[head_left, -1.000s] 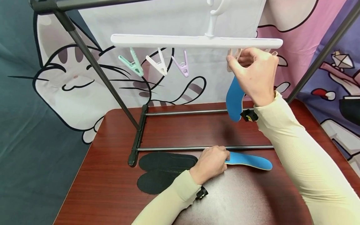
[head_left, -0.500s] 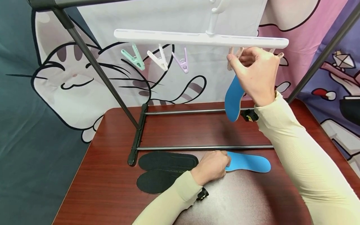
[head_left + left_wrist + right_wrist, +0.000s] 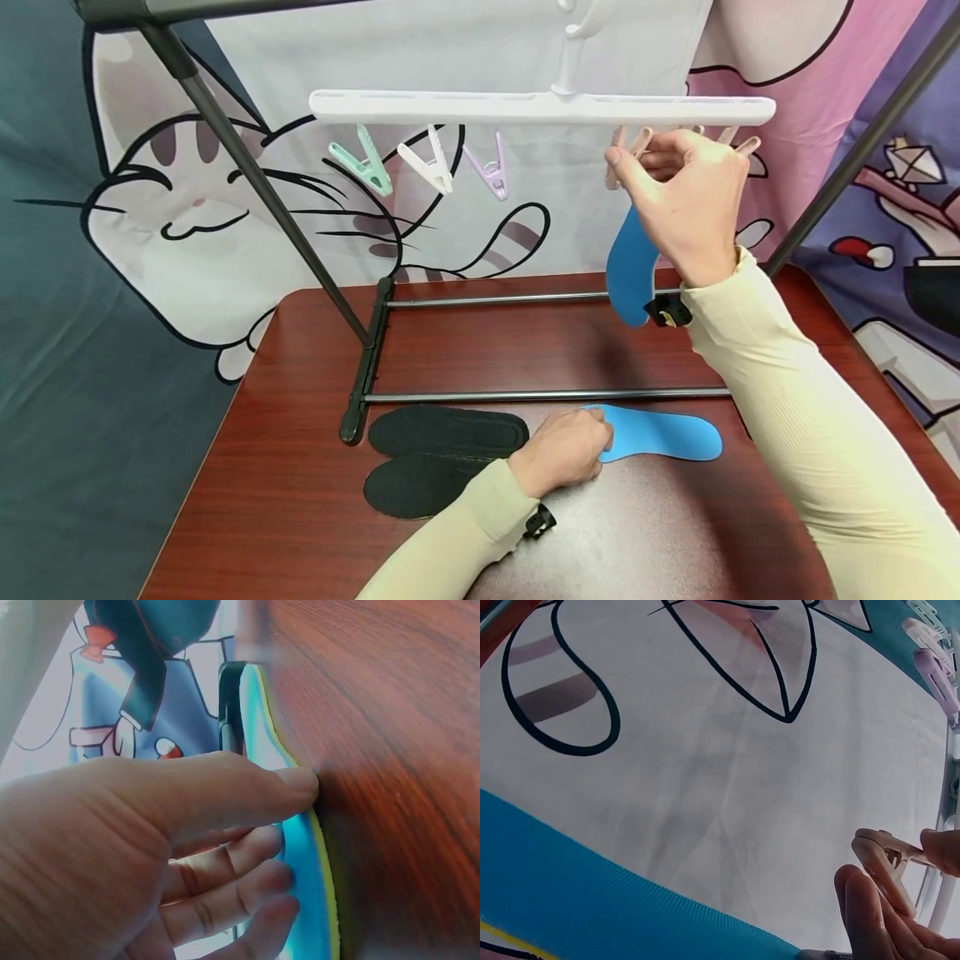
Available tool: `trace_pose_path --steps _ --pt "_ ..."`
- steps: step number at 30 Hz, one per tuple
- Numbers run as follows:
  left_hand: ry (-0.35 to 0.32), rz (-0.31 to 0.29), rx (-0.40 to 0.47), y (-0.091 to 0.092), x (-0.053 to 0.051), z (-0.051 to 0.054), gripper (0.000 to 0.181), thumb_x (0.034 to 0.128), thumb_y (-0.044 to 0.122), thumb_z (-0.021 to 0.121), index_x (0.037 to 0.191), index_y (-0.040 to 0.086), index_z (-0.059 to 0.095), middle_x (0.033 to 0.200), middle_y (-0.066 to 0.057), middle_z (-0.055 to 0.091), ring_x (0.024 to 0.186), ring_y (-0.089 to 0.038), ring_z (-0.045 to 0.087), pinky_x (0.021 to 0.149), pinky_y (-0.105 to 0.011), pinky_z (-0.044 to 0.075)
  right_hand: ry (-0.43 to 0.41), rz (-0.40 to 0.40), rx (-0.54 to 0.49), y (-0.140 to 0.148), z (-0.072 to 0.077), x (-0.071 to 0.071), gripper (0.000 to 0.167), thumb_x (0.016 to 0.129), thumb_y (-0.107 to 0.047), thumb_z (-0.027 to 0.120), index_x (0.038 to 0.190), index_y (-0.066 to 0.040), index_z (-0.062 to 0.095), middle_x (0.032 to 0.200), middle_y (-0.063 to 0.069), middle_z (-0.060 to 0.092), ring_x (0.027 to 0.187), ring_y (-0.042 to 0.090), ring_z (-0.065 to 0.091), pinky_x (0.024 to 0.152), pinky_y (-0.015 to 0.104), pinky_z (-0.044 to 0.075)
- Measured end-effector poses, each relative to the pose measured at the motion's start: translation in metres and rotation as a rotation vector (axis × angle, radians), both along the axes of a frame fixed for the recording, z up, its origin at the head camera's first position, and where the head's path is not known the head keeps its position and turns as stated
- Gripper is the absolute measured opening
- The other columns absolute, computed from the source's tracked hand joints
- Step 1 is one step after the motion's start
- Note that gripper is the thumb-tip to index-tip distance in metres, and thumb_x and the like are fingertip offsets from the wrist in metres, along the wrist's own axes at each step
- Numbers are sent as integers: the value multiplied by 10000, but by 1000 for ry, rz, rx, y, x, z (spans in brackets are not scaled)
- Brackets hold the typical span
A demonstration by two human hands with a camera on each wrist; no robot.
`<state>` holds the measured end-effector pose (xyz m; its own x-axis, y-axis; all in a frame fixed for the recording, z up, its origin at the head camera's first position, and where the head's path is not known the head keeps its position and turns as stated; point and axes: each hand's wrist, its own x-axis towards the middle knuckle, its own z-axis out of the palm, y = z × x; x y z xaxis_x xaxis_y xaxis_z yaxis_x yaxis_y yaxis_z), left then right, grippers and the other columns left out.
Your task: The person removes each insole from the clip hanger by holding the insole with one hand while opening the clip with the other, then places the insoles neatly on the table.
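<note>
My left hand holds the near end of a blue insole on the table. In the left wrist view, the thumb is at the insole's yellow edge and the curled fingers touch its blue face. My right hand is raised under the right half of a white hanger. It pinches a beige clothespin between thumb and fingers. A second blue insole hangs below that hand; its upper end is hidden in the head view.
Two black insoles lie left of my left hand. Green, white and purple clothespins hang from the hanger's left half. A dark metal rack stands on the brown table, before a cartoon-print curtain.
The blue insole on the table has turned to lie flatter, and my left hand has dropped slightly with it. The hanger has shifted a little right. My right hand stays nearly in place.
</note>
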<state>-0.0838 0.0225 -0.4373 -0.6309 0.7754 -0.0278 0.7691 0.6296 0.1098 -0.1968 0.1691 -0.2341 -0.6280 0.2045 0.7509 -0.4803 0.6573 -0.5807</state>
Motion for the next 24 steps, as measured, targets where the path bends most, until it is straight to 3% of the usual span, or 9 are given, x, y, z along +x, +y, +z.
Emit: trace_pose_path --steps 9,12,14,17,19,24 --pt "-62 -13 -22 -2 -1 1 202 872 212 764 1073 233 747 1031 89 660 847 -54 635 653 -190 502 -14 -1 -27 1 -1 0 449 811 -393 820 1030 -4 775 889 142 760 675 -264 527 660 89 408" --pt "-79 -5 -23 -2 -1 1 191 887 251 762 1076 232 743 1030 89 660 842 -55 638 668 -195 506 -28 3 -35 2 -1 1 451 801 -383 826 1043 -6 771 898 168 755 665 -265 523 769 114 429" --pt "-90 -1 -18 -2 -1 1 192 892 289 763 1073 228 740 1029 87 658 837 -53 638 679 -192 505 -39 7 -32 3 -1 3 460 797 -391 826 1047 -9 768 902 179 752 666 -264 524 1001 166 348" --pt "-92 -3 -7 -2 -2 1 199 895 330 761 1059 221 733 1027 83 657 840 -42 632 687 -177 494 -35 16 -36 4 0 6 464 788 -400 829 1040 -14 770 893 188 751 664 -251 537 1092 252 310" --pt "-84 -7 8 -2 -3 1 195 895 350 759 1033 216 730 1017 83 654 850 -35 623 690 -166 485 -19 23 -31 5 -2 8 465 789 -400 830 1034 -9 770 883 186 751 669 -243 547 1169 310 168" --pt "-43 -20 53 -3 -8 2 160 905 368 741 920 213 702 930 87 624 808 -28 580 668 -162 457 -8 11 -37 9 -2 12 453 786 -390 835 1028 -12 773 878 174 754 669 -230 561 1044 193 282"
